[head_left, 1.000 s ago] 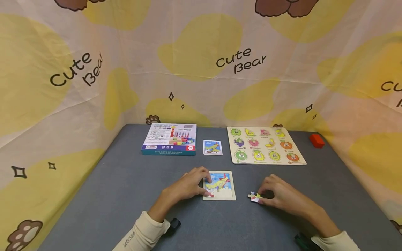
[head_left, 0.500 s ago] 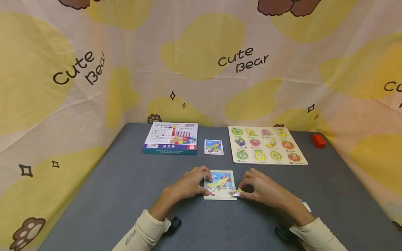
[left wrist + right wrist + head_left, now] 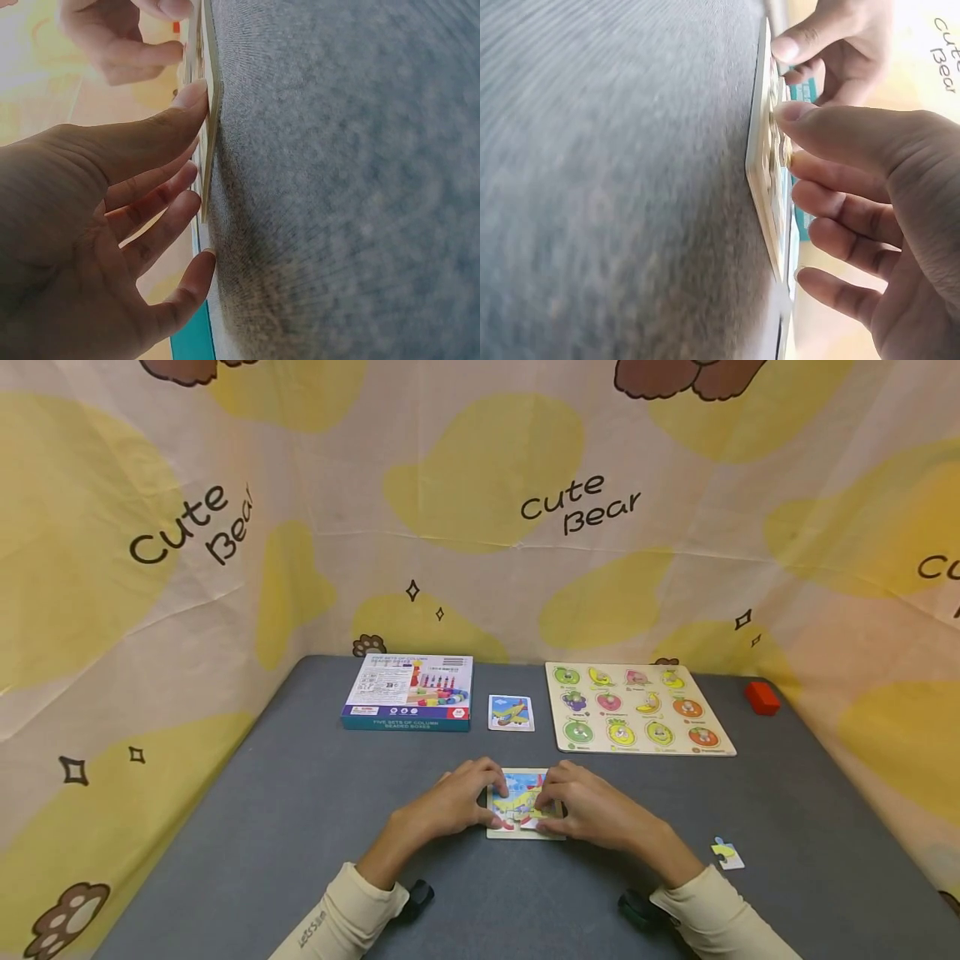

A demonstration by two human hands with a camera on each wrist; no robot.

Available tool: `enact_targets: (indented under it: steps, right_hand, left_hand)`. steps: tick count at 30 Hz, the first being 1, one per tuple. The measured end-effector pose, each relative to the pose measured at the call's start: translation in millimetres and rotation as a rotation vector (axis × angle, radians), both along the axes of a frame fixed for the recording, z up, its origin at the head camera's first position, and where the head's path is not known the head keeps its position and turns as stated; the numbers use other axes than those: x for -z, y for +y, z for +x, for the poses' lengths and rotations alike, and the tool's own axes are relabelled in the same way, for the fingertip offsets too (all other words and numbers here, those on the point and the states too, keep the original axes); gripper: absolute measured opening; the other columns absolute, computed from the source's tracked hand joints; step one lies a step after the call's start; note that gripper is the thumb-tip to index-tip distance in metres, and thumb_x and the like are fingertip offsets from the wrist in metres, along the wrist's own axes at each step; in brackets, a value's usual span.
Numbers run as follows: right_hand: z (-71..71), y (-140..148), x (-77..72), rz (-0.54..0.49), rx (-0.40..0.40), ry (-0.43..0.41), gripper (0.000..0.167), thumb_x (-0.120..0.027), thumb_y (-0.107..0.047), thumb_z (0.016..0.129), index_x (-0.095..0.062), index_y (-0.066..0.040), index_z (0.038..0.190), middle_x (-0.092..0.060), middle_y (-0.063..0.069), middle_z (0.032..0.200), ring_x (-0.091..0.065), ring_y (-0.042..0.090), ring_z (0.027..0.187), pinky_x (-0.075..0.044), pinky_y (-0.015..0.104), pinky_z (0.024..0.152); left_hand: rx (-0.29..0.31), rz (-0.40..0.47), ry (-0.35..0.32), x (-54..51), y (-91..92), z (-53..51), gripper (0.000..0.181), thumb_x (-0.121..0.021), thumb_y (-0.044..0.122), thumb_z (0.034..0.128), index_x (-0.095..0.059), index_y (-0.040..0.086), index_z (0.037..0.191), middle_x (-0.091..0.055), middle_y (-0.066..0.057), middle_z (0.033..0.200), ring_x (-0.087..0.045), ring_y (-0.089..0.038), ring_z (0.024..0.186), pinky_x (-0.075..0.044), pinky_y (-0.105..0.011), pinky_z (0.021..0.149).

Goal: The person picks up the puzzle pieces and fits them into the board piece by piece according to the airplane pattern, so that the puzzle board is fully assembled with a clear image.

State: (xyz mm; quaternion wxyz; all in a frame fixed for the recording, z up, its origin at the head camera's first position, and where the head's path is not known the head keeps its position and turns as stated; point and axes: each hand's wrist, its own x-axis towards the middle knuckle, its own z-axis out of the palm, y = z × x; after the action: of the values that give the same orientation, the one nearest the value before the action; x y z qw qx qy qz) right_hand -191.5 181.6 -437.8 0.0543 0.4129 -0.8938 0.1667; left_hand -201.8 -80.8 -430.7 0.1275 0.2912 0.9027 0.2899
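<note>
In the head view a wooden puzzle board (image 3: 556,837) with a yellow airplane picture lies on the grey table. My left hand (image 3: 455,797) rests on its left side. The thumb touches the board's near left part, also in the left wrist view, and the relaxed fingers spread beyond it. My right hand (image 3: 592,802) is over the board's right side, pinching a puzzle piece (image 3: 530,822) between thumb and index finger at the lower right area. In the right wrist view the piece (image 3: 785,150) shows edge-on, slightly above the board; whether it lies flat is partly hidden.
A loose puzzle piece (image 3: 727,853) lies right of my right forearm. Behind the board are a beaded-set box (image 3: 407,692), an airplane picture card (image 3: 511,713) and a fruit board (image 3: 641,708). A red block (image 3: 762,698) sits at the far right, before a printed cloth.
My right hand has carried the puzzle piece leftward from the table onto the board's lower right. The loose piece under the forearm has come into view. My left hand stays on the board.
</note>
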Motion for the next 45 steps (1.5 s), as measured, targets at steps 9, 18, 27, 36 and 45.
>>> enact_targets:
  steps: [9, 18, 27, 36, 45]
  right_hand:
    - [-1.9, -8.5, 2.0, 0.022, -0.009, -0.024, 0.017, -0.089, -0.028, 0.087, -0.081, -0.016, 0.097, -0.067, -0.008, 0.096, -0.054, 0.008, 0.093, -0.051, 0.031, 0.083]
    - [-0.6, -8.7, -1.7, 0.021, 0.025, -0.117, 0.017, -0.086, -0.028, 0.091, -0.083, -0.017, 0.103, -0.069, -0.008, 0.101, -0.053, 0.007, 0.095, -0.05, 0.032, 0.084]
    - [-0.6, -9.5, -0.2, 0.006, 0.009, -0.144, 0.012, -0.083, -0.029, 0.093, -0.083, -0.02, 0.101, -0.068, -0.012, 0.101, -0.053, 0.005, 0.096, -0.05, 0.032, 0.085]
    - [0.3, -12.2, 3.6, 0.004, 0.002, -0.13, 0.02, -0.081, -0.03, 0.096, -0.083, -0.023, 0.114, -0.066, -0.011, 0.101, -0.052, 0.006, 0.098, -0.047, 0.032, 0.088]
    - [1.6, -14.3, 2.7, 0.002, -0.009, -0.108, 0.02, -0.081, -0.029, 0.095, -0.084, -0.022, 0.114, -0.065, -0.008, 0.097, -0.05, 0.006, 0.093, -0.044, 0.029, 0.082]
  left_hand:
    - [-0.01, 0.006, -0.013, 0.5, -0.2, -1.1, 0.025, -0.086, 0.018, 0.0908, -0.074, 0.015, 0.112, -0.06, -0.003, 0.136, -0.052, -0.027, 0.127, -0.039, -0.059, 0.109]
    - [-0.009, 0.006, -0.013, 1.4, -0.8, -2.1, 0.024, -0.086, 0.019, 0.0908, -0.074, 0.015, 0.111, -0.06, -0.003, 0.136, -0.052, -0.027, 0.127, -0.039, -0.06, 0.109]
    - [-0.009, 0.009, -0.016, 1.4, -0.8, -2.4, 0.025, -0.086, 0.019, 0.0906, -0.073, 0.015, 0.111, -0.06, -0.003, 0.135, -0.052, -0.027, 0.126, -0.039, -0.06, 0.108]
    - [-0.003, 0.01, -0.013, 2.1, -0.6, -3.2, 0.024, -0.086, 0.018, 0.0911, -0.073, 0.015, 0.111, -0.06, -0.003, 0.135, -0.052, -0.027, 0.127, -0.039, -0.06, 0.108]
    - [-0.005, 0.006, -0.011, 1.7, -0.5, -2.9, 0.024, -0.086, 0.018, 0.0912, -0.073, 0.014, 0.111, -0.06, -0.003, 0.135, -0.052, -0.028, 0.128, -0.038, -0.061, 0.109]
